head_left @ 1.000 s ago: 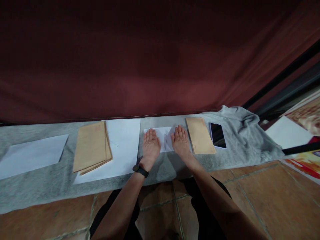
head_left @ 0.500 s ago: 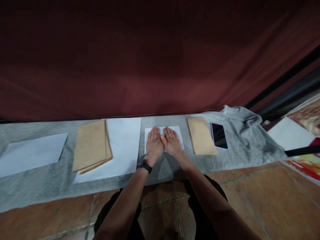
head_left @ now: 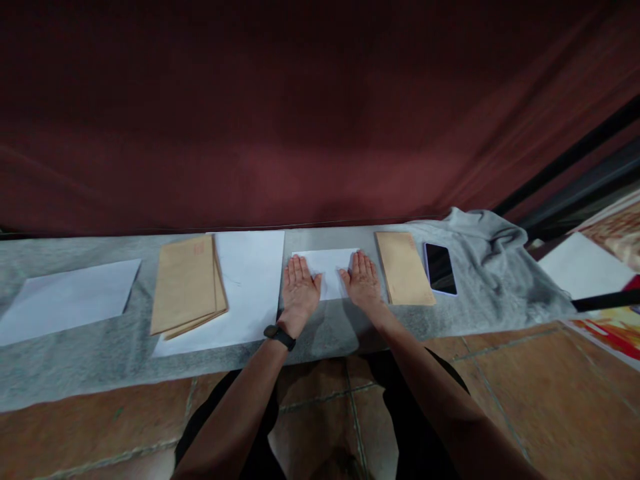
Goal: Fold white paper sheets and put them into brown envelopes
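Observation:
A small white sheet of paper [head_left: 331,273], perhaps folded, lies on the grey cloth in front of me. My left hand [head_left: 302,288] rests flat over its left edge, fingers stretched forward, a dark watch on the wrist. Over the right edge lies my right hand [head_left: 363,280], also flat with the thumb apart from the fingers. Between the two hands the middle of the paper shows. Just right of my right hand are brown envelopes [head_left: 405,267] in a stack.
More brown envelopes [head_left: 184,285] lie on a large white sheet [head_left: 255,287] to the left. Farther left is another white sheet [head_left: 75,297]. A phone [head_left: 440,268] sits at right by bunched grey cloth [head_left: 490,233]. A dark red curtain [head_left: 300,167] hangs behind.
Both hands have slid apart over the paper, from side by side at its middle to its left and right edges. The middle of the paper is now uncovered.

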A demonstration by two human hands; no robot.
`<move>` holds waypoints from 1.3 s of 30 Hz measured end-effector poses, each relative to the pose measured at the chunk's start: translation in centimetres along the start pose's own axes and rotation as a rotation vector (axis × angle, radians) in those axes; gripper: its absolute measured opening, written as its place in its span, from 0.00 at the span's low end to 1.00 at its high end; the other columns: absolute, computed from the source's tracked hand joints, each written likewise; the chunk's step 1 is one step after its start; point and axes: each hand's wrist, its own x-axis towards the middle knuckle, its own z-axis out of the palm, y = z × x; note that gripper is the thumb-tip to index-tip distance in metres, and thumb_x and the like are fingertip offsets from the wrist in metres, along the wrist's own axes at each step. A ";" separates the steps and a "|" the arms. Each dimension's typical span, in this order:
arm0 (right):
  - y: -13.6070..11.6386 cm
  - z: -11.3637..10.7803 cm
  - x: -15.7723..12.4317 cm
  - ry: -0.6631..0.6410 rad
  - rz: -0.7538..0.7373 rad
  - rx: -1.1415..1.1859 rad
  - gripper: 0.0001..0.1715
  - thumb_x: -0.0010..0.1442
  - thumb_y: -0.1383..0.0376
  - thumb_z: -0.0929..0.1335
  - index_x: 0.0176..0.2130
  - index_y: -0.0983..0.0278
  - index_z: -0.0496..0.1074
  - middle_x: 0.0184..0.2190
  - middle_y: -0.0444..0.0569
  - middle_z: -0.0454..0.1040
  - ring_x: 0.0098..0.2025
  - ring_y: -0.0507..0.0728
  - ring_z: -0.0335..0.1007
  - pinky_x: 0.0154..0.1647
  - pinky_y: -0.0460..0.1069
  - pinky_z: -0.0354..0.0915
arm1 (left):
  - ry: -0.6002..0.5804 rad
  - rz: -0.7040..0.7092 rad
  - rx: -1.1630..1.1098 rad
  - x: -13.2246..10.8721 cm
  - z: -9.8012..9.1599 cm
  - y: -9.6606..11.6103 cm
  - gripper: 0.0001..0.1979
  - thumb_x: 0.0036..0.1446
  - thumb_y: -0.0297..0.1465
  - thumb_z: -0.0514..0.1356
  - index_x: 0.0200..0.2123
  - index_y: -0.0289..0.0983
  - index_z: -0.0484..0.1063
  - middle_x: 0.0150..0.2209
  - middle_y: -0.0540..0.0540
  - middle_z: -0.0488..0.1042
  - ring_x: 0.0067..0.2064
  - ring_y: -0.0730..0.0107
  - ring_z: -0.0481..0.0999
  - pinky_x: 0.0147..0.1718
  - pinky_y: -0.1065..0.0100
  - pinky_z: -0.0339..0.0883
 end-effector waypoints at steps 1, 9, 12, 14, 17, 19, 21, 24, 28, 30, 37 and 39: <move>0.1 -0.1 -0.2 0.007 0.010 0.005 0.43 0.76 0.51 0.52 0.71 0.83 0.54 0.71 0.73 0.55 0.72 0.71 0.54 0.71 0.66 0.54 | 0.005 -0.009 -0.010 -0.1 0.0 -0.1 0.37 0.71 0.41 0.48 0.70 0.18 0.52 0.73 0.24 0.51 0.75 0.46 0.50 0.72 0.48 0.48; -0.5 -2.5 -0.2 -0.045 -0.021 0.192 0.42 0.76 0.50 0.49 0.73 0.78 0.51 0.74 0.68 0.48 0.77 0.68 0.41 0.74 0.67 0.48 | 0.074 0.153 -0.098 -2.7 -0.2 1.2 0.33 0.71 0.35 0.45 0.71 0.19 0.49 0.73 0.25 0.49 0.76 0.48 0.43 0.73 0.45 0.46; -1.9 -3.0 -0.7 -0.197 -0.164 0.333 0.39 0.76 0.52 0.46 0.74 0.70 0.50 0.75 0.58 0.50 0.77 0.59 0.42 0.76 0.61 0.47 | 0.001 0.317 -0.138 -4.4 0.0 2.7 0.32 0.69 0.32 0.47 0.72 0.24 0.49 0.74 0.28 0.51 0.76 0.49 0.45 0.72 0.45 0.48; -2.7 -2.9 -1.4 -0.286 -0.212 0.371 0.39 0.76 0.52 0.46 0.74 0.68 0.51 0.75 0.56 0.52 0.77 0.57 0.44 0.77 0.59 0.45 | -0.039 0.369 -0.140 -5.1 0.1 3.3 0.33 0.68 0.30 0.48 0.73 0.26 0.48 0.74 0.29 0.50 0.76 0.49 0.45 0.72 0.44 0.49; -3.1 -2.7 -2.2 -0.332 -0.220 0.337 0.39 0.76 0.52 0.47 0.74 0.70 0.52 0.75 0.57 0.51 0.77 0.57 0.42 0.77 0.59 0.41 | -0.073 0.360 -0.119 -5.3 -0.1 3.5 0.34 0.66 0.28 0.48 0.73 0.27 0.46 0.74 0.30 0.50 0.76 0.51 0.45 0.72 0.45 0.48; -2.8 -2.6 -2.5 -0.315 -0.196 0.288 0.39 0.76 0.52 0.47 0.73 0.72 0.52 0.75 0.58 0.50 0.77 0.58 0.41 0.77 0.59 0.40 | -0.092 0.358 -0.107 -5.2 -0.4 3.3 0.33 0.66 0.27 0.47 0.73 0.26 0.48 0.74 0.30 0.52 0.76 0.52 0.46 0.72 0.46 0.47; -2.3 -2.5 -2.6 -0.286 -0.180 0.233 0.40 0.76 0.52 0.47 0.73 0.74 0.53 0.75 0.60 0.50 0.77 0.60 0.41 0.77 0.60 0.41 | -0.103 0.366 -0.100 -5.1 -0.7 3.0 0.32 0.67 0.28 0.46 0.72 0.26 0.49 0.74 0.31 0.52 0.76 0.53 0.45 0.73 0.46 0.46; -1.5 -2.4 -2.8 -0.233 -0.189 0.163 0.40 0.76 0.52 0.48 0.73 0.75 0.53 0.75 0.63 0.49 0.77 0.63 0.41 0.75 0.62 0.44 | -0.109 0.344 -0.096 -5.1 -1.3 2.6 0.31 0.69 0.31 0.45 0.72 0.27 0.50 0.74 0.33 0.52 0.76 0.55 0.45 0.73 0.47 0.44; -0.5 -1.9 -3.3 -0.142 -0.176 0.094 0.41 0.76 0.51 0.53 0.73 0.76 0.50 0.74 0.67 0.49 0.76 0.66 0.43 0.73 0.66 0.48 | -0.120 0.284 -0.093 -5.2 -1.7 1.8 0.33 0.70 0.36 0.46 0.73 0.27 0.48 0.75 0.33 0.49 0.77 0.56 0.43 0.73 0.49 0.43; 0.0 -1.7 -3.6 -0.101 -0.177 0.072 0.42 0.75 0.51 0.54 0.73 0.78 0.49 0.74 0.69 0.50 0.76 0.67 0.43 0.73 0.66 0.48 | -0.116 0.262 -0.093 -5.2 -1.7 1.4 0.35 0.70 0.39 0.47 0.73 0.26 0.47 0.75 0.32 0.47 0.77 0.56 0.43 0.73 0.50 0.43; 1.3 -1.6 -4.0 -0.049 -0.180 0.014 0.44 0.76 0.49 0.53 0.72 0.82 0.50 0.73 0.74 0.50 0.75 0.70 0.46 0.71 0.67 0.52 | -0.109 0.153 -0.069 -5.0 -1.8 0.4 0.40 0.70 0.46 0.49 0.73 0.22 0.47 0.75 0.28 0.45 0.76 0.50 0.43 0.73 0.50 0.42; 1.4 -1.7 -4.0 -0.046 -0.168 0.006 0.44 0.75 0.49 0.54 0.71 0.83 0.51 0.73 0.74 0.51 0.75 0.71 0.46 0.70 0.67 0.53 | -0.106 0.130 -0.058 -5.1 -1.9 0.3 0.40 0.70 0.46 0.48 0.73 0.22 0.46 0.75 0.28 0.45 0.76 0.49 0.43 0.73 0.49 0.42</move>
